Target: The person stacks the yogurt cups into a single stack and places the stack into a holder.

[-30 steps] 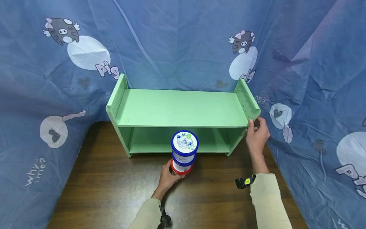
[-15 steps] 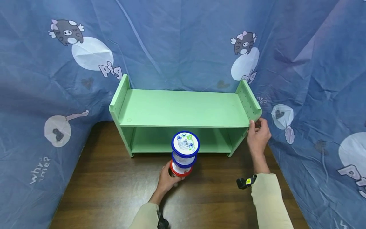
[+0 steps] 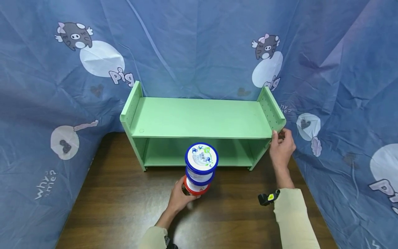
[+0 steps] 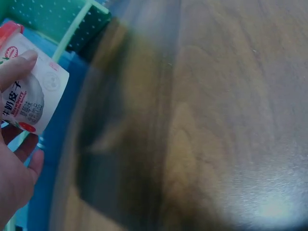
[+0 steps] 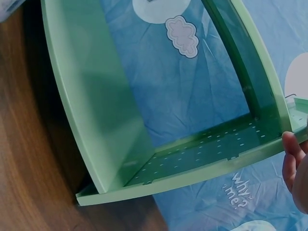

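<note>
A stack of three round tubs stands upright in the head view. The top tub has a blue rim and a white lid with blueberry pictures, the middle tub is blue-rimmed too, and the lowest tub is red-rimmed. My left hand grips the lowest tub from the left; in the left wrist view, the thumb lies across the printed side of this white tub. On the right, my right hand pinches the front edge of the green shelf's side panel, its thumb on the inner side.
The green two-tier shelf stands behind the tubs, its lower board partly hidden by the stack. Brown wooden table lies in front. Blue printed cloth hangs behind and at both sides.
The stack looks slightly larger, nearer the head camera, and my left forearm has drawn back to the lower left. My right hand keeps its hold on the panel. The head view has shifted slightly.
</note>
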Available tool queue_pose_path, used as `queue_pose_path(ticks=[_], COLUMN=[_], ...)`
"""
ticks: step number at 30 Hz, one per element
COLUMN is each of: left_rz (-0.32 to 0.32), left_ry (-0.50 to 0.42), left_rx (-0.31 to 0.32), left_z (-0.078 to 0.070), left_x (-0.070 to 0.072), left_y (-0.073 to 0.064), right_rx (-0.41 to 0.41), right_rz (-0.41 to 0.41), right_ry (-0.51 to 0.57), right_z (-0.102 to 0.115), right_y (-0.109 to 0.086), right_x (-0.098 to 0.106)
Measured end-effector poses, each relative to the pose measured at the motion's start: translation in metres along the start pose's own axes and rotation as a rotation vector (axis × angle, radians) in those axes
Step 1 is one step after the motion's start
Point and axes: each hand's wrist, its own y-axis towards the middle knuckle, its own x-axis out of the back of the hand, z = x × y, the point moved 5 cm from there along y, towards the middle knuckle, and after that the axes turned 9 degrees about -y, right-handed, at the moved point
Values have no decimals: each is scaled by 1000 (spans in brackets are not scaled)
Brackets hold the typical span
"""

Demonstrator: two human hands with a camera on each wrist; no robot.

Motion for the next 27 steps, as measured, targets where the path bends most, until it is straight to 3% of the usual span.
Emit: queue_pose_path(ticks=[4, 8, 16, 27], left_rz=[-10, -2, 19, 5], left_ry=[35, 60, 19, 84], left_rx=[-51, -62, -103, -179], left_z=[-13, -28, -61, -103], left_x=[4, 8, 16, 26], left_y=[0, 2, 6, 14], right_rx=[8, 14, 4, -9], right_rz=[-8, -15, -7, 11], right_ry=[1, 9, 8, 7], right_z=[1, 1, 1, 1], right_y=[-1, -1, -2, -2], right_x=[1, 1, 1, 1])
